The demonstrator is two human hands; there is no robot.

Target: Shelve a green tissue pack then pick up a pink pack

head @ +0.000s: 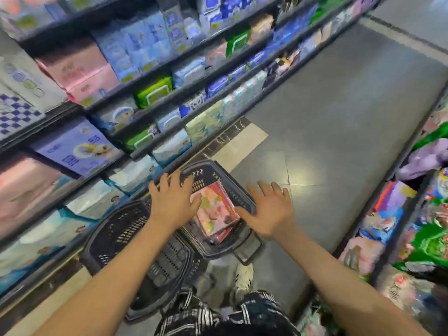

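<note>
Two dark plastic shopping baskets stand on the shop floor below me. The farther basket (219,177) holds a pink and red packet (219,213). The nearer basket (114,232) looks empty inside. My left hand (173,200) hovers with spread straight fingers over the far basket's left rim. My right hand (263,209) is spread flat above that basket's right rim. Neither hand holds anything, and I cannot tell whether they touch the rim.
Shelves (155,100) packed with tissue and wipe packs run along the left of the aisle. A lower display of colourful packets (397,226) lines the right. Grey tiled floor (339,122) stretches ahead. My shoe (243,275) and checked shorts show at the bottom.
</note>
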